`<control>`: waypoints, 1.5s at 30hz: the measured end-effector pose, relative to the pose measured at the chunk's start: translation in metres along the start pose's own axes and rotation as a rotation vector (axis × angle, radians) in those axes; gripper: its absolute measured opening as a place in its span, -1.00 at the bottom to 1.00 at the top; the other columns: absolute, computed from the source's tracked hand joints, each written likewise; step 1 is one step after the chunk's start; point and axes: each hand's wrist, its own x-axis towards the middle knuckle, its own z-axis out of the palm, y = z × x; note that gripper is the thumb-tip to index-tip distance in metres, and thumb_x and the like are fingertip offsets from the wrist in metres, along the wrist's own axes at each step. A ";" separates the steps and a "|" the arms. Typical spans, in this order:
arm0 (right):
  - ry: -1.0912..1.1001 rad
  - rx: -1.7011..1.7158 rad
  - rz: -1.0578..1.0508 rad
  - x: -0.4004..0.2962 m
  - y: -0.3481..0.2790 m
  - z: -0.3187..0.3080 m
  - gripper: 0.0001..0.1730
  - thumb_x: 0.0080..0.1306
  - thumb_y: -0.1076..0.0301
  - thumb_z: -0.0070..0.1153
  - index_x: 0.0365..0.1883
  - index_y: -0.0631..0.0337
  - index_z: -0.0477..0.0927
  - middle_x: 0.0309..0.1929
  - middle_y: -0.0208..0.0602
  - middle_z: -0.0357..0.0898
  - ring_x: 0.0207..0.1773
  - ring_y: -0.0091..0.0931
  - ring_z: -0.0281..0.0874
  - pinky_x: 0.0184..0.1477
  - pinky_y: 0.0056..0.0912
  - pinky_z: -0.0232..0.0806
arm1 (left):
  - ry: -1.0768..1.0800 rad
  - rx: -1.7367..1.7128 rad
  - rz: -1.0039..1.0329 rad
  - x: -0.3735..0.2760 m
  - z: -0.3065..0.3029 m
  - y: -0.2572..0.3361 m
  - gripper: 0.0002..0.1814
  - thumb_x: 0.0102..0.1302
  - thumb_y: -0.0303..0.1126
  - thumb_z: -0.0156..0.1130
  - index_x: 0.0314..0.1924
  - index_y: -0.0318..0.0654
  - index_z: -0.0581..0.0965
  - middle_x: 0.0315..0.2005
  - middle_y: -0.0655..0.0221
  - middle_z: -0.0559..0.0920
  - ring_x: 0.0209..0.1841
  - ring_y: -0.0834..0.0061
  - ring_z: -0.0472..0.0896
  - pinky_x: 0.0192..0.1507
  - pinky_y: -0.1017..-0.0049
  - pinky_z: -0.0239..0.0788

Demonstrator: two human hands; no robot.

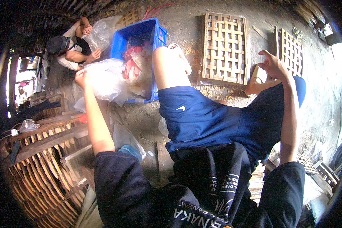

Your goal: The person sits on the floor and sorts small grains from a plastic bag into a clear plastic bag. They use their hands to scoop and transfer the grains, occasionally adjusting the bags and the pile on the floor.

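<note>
My left hand [82,78] is at the left, its fingers closed on the edge of a clear plastic bag [107,79] that looks bright in the light. The bag hangs beside and partly over a blue plastic crate [157,37], which holds red and clear plastic bags [134,64]. My right hand [269,64] is raised at the right above my lower leg, fingers apart and bent, with nothing in it. Between my legs and beyond lies a woven bamboo tray [225,48] on the floor.
A person [74,47] squats at the upper left, holding another clear plastic bag [102,32]. More woven bamboo trays [292,51] lie at the right. A slatted bamboo rack [45,171] stands at the lower left, with a white plug [14,132] and cable near its top.
</note>
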 end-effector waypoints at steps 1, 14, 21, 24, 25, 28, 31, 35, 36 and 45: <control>-0.007 0.015 0.011 -0.001 -0.002 -0.001 -0.50 0.23 0.23 0.23 0.14 0.03 0.44 -0.33 -0.04 0.65 -0.20 -0.19 0.66 -0.16 -0.11 0.44 | -0.008 -0.028 0.027 0.003 0.002 0.008 -0.84 0.16 -0.51 0.28 -0.24 -0.38 0.56 -0.40 0.30 0.67 -0.37 0.45 0.63 -0.25 0.48 0.47; 0.066 -0.055 -0.015 0.001 0.024 0.005 -0.49 0.19 0.23 0.30 0.10 0.05 0.46 -0.35 -0.12 0.62 -0.26 -0.26 0.62 -0.26 -0.13 0.45 | -0.480 -0.690 0.260 -0.040 0.081 0.332 -0.78 0.36 -0.51 0.20 -0.02 -0.38 0.53 -0.16 0.33 0.64 -0.13 0.60 0.57 -0.01 0.60 0.38; 0.080 0.035 -0.140 0.003 0.021 0.005 -0.40 0.17 0.14 0.29 0.16 0.03 0.41 -0.30 -0.03 0.64 -0.23 -0.17 0.63 -0.16 -0.10 0.44 | -1.178 -0.444 0.621 -0.187 0.167 0.403 -0.88 0.27 -0.56 0.23 -0.18 -0.31 0.58 -0.30 0.48 0.62 -0.20 0.67 0.54 -0.10 0.61 0.40; 0.022 0.144 -0.165 0.001 0.003 0.012 -0.21 0.11 -0.01 0.38 0.26 -0.01 0.34 -0.06 -0.01 0.59 -0.13 -0.20 0.63 -0.06 -0.15 0.47 | -1.478 -0.394 0.453 -0.252 0.208 0.391 -0.88 0.22 -0.55 0.25 -0.22 -0.34 0.59 -0.34 0.42 0.64 -0.23 0.64 0.56 -0.12 0.55 0.42; -0.050 0.225 -0.168 -0.002 -0.007 0.011 -0.16 0.09 -0.03 0.40 0.29 -0.02 0.32 0.01 -0.02 0.56 -0.11 -0.22 0.63 -0.04 -0.16 0.48 | -1.522 -0.378 0.448 -0.270 0.222 0.381 -0.88 0.20 -0.54 0.27 -0.24 -0.36 0.60 -0.35 0.38 0.67 -0.24 0.62 0.57 -0.12 0.53 0.42; -0.201 0.182 -0.269 -0.007 -0.033 0.030 -0.07 0.01 -0.05 0.44 0.31 -0.03 0.29 0.10 -0.08 0.51 -0.05 -0.25 0.60 -0.02 -0.21 0.48 | -1.695 -0.356 0.257 -0.317 0.250 0.353 -0.85 0.19 -0.51 0.32 -0.22 -0.32 0.61 -0.34 0.42 0.65 -0.23 0.64 0.57 -0.13 0.53 0.42; -0.366 0.166 -0.308 -0.013 -0.050 0.055 -0.28 0.09 0.05 0.39 0.20 0.05 0.42 0.00 -0.12 0.60 -0.10 -0.22 0.63 -0.04 -0.22 0.46 | -1.860 -0.314 0.234 -0.344 0.255 0.352 -0.77 0.13 -0.50 0.38 -0.19 -0.33 0.59 -0.32 0.41 0.64 -0.22 0.62 0.55 -0.12 0.53 0.42; -0.342 0.001 -0.364 -0.004 -0.042 0.086 -0.74 0.16 0.30 0.22 -0.17 0.16 0.66 -0.32 -0.09 0.68 -0.24 -0.25 0.66 -0.17 -0.20 0.45 | -1.985 -0.310 0.331 -0.353 0.265 0.349 -0.67 0.07 -0.41 0.45 -0.17 -0.30 0.56 -0.32 0.42 0.62 -0.22 0.61 0.52 -0.13 0.47 0.39; -0.342 -0.004 -0.375 -0.002 -0.043 0.087 -0.76 0.16 0.32 0.21 -0.21 0.18 0.67 -0.34 -0.11 0.68 -0.26 -0.25 0.66 -0.19 -0.20 0.45 | -1.985 -0.275 0.407 -0.349 0.265 0.350 -0.66 0.06 -0.40 0.46 -0.17 -0.30 0.56 -0.32 0.42 0.62 -0.22 0.61 0.52 -0.13 0.46 0.39; -0.595 -0.039 -0.321 0.007 -0.048 0.095 -0.79 0.15 0.33 0.16 -0.29 0.22 0.69 -0.32 -0.16 0.70 -0.27 -0.35 0.66 -0.19 -0.31 0.46 | -2.028 0.027 0.543 -0.326 0.288 0.315 -0.65 0.01 -0.29 0.48 -0.21 -0.31 0.65 -0.35 0.27 0.71 -0.27 0.44 0.63 -0.17 0.41 0.45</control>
